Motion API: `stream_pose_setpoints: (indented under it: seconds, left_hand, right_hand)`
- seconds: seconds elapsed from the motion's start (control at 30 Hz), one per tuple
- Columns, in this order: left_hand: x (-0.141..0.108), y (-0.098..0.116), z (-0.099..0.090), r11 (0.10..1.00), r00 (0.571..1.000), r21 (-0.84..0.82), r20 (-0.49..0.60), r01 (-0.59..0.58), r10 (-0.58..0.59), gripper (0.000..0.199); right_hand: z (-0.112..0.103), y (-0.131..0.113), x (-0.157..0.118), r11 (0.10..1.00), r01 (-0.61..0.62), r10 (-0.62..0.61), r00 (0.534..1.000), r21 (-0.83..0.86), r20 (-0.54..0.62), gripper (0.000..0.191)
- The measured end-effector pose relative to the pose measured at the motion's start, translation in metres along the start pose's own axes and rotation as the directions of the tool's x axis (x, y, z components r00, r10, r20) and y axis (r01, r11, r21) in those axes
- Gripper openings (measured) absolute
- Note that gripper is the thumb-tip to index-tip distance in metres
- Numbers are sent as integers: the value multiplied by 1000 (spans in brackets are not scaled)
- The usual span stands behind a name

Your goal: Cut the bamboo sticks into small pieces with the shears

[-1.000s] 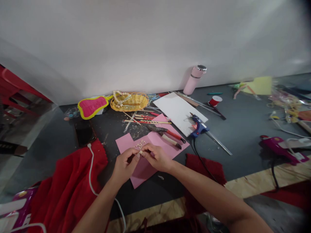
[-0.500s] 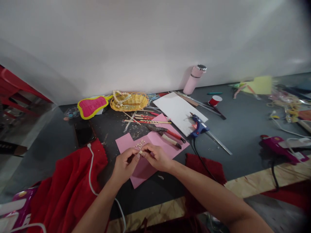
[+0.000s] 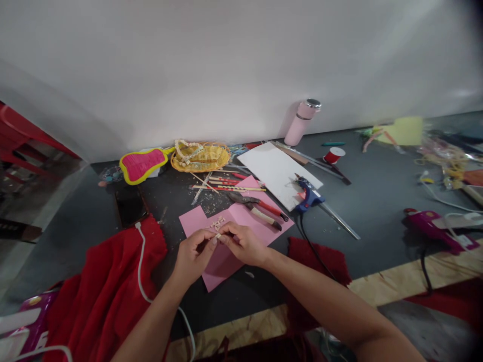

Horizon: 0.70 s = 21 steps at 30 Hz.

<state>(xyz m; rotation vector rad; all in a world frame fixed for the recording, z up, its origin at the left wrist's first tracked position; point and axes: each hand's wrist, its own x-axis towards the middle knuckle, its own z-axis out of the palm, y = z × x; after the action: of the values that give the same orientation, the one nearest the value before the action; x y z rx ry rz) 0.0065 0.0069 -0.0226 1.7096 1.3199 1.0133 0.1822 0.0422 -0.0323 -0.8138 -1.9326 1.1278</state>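
My left hand [image 3: 195,251] and my right hand [image 3: 241,242] meet over a sheet of pink paper [image 3: 222,269]. Between their pinched fingertips is a small pale wooden piece [image 3: 218,236], mostly covered by the fingers. Just beyond the fingertips, several similar short wooden pieces [image 3: 218,221] lie loose on the paper. Pliers [image 3: 260,208] with one red and one pale handle rest on the paper, past my right hand. Behind them lie several thin wooden sticks [image 3: 230,188] with red-patterned parts.
A wicker basket [image 3: 215,158] holds a beaded string. Nearby are a white board [image 3: 275,173], a blue glue gun [image 3: 307,196] with its cord, a pink bottle [image 3: 300,123], a red thread spool [image 3: 334,155], a phone [image 3: 131,206] and red cloth [image 3: 109,281] on the dark table.
The hands keep nearly the same pose, fingertips pressed together around the small piece. The whole view has shifted very slightly; the objects on the table have not moved.
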Motion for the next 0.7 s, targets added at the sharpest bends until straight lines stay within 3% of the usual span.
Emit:
stream_pose_setpoints:
  seconds: [0.7]
  left_hand:
    - [0,3,-1,1000,1000,16,-1,16,-16,16]
  right_hand:
    - [0,0,0,1000,-21,21,1000,-3,15,11]
